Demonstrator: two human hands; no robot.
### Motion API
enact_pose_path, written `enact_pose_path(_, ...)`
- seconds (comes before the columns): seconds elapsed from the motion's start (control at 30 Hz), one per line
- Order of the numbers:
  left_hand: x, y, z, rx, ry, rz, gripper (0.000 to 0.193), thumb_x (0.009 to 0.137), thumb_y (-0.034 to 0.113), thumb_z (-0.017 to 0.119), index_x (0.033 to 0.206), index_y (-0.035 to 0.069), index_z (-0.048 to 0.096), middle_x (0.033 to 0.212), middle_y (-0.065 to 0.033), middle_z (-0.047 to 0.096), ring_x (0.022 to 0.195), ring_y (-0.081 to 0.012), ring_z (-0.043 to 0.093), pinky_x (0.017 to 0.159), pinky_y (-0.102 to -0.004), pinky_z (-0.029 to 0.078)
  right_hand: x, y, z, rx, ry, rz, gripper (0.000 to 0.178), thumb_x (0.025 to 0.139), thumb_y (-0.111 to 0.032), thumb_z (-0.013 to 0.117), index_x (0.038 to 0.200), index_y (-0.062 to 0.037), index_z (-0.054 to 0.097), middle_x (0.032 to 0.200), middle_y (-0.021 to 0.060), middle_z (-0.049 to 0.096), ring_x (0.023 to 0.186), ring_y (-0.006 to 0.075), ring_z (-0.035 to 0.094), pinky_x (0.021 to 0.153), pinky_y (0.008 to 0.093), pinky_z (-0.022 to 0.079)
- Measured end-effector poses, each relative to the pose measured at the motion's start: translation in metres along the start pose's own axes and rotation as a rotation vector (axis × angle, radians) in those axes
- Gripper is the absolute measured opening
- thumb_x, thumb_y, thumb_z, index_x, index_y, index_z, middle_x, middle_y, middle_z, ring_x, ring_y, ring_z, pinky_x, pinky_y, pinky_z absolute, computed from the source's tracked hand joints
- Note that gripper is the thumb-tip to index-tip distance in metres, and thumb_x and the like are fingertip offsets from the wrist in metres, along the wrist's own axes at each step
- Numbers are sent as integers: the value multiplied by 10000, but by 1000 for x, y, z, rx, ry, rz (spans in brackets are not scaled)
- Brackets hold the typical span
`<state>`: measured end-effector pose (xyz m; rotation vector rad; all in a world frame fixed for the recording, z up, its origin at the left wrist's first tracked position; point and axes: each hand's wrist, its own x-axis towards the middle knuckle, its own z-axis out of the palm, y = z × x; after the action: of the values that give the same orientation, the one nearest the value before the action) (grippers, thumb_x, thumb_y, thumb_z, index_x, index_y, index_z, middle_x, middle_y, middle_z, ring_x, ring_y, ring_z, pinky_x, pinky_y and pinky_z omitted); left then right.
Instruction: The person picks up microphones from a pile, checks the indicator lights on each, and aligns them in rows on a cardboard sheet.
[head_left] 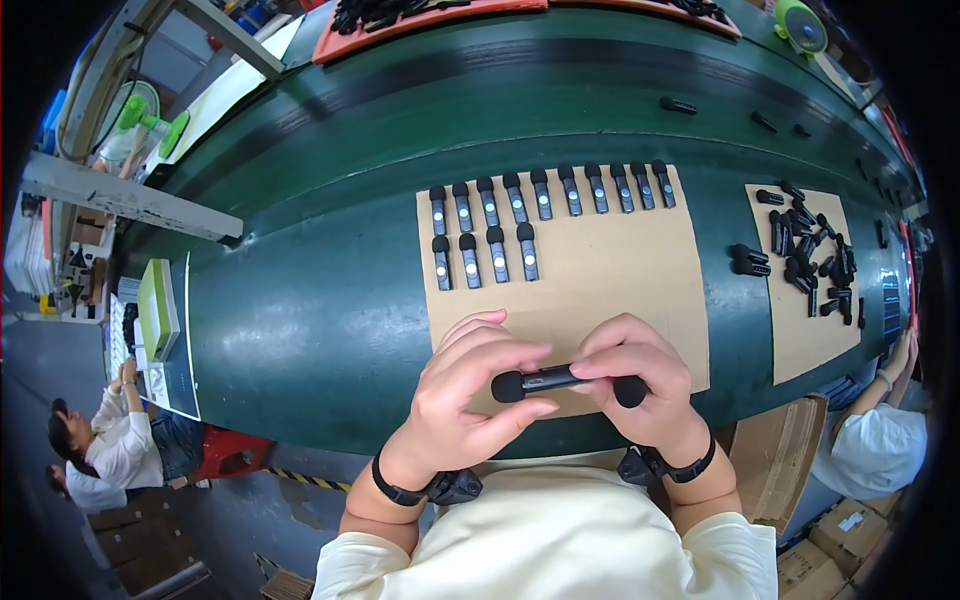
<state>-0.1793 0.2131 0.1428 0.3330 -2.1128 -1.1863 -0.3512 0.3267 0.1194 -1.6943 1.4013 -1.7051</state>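
Note:
A small black wireless microphone (pixel 545 379) with a foam windscreen lies level between my hands. My right hand (pixel 640 375) pinches its plain end between thumb and fingers. A second foam windscreen (pixel 629 391) shows under the same hand; the body it belongs to is mostly hidden. Around the first microphone's foam end, my left hand (pixel 475 388) has its thumb and fingers apart, with gaps to the foam. Beyond my hands, a cardboard sheet (pixel 610 270) bears a full row of microphones (pixel 540 194) and a shorter row (pixel 497 254) at left, foam ends pointing away.
At right, another cardboard sheet (pixel 815 345) carries a loose pile of microphones (pixel 795 235). A few microphones (pixel 750 261) lie beside it on the green table (pixel 300 310). Red trays (pixel 430 18) stand at the far edge. A metal arm (pixel 130 195) juts in from the left. Co-workers sit both sides.

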Motion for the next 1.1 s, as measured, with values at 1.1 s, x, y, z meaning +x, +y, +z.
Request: enact_pose_path(1.1,-37,-53,-19,615,-382,-106,389,711,175,767,1062,77,631,1165,-94,571,1077,-265,543,913,-392,420,19,75,-5,-860,-341,5,349,675,-30,705,1015,-39,627,891,88,625,796,265,634,712,365,530)
